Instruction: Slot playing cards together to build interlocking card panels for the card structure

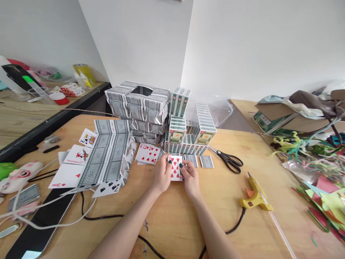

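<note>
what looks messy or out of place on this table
The right side: colored strands and paper scraps lie in a loose, tangled jumble, which looks untidy against the neatly stacked card boxes near the middle.

You're looking out from your own head, one wide view, facing forward and tipped down at the table [169,212]. Your left hand [162,173] and right hand [190,178] sit farther off, over the table's middle; your forearms [129,219] are nearest you, over its near side. Beyond the table, the wall [242,46] fills the top.
</note>
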Demonstrator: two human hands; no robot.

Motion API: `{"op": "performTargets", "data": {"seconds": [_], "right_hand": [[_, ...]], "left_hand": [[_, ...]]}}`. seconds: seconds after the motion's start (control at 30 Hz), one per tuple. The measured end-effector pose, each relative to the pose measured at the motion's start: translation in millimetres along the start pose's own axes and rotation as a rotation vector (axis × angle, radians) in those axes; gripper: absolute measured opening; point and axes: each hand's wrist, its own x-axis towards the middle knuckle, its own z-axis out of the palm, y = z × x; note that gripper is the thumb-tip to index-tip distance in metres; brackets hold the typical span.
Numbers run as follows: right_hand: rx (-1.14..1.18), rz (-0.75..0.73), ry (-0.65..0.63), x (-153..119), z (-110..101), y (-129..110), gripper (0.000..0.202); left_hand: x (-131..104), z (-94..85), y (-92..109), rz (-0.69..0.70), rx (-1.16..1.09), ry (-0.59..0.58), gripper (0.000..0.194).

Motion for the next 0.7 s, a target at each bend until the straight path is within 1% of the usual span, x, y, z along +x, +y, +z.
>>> {"op": "performTargets", "data": {"seconds": [0.23,0.57,0.7], "right_hand": [[-0.01,0.005,0.017,-0.8,0.6,-2.7,0.028],[-0.001,0.007,0.035,-1.2,-0.8,-3.4,0.026],[0.005,0.012,0.041,-0.6,-0.3,-2.1,0.028]], "left_hand": [[-1.3,0.8,0.1,0.001,0.01,-0.003,0.026],[-0.8,1.2,0.2,-0.055,-0.008,-0.045,0.026],[-0.3,0.8,0.2,-0.045,-0.016,-0.024,0.025]]}}
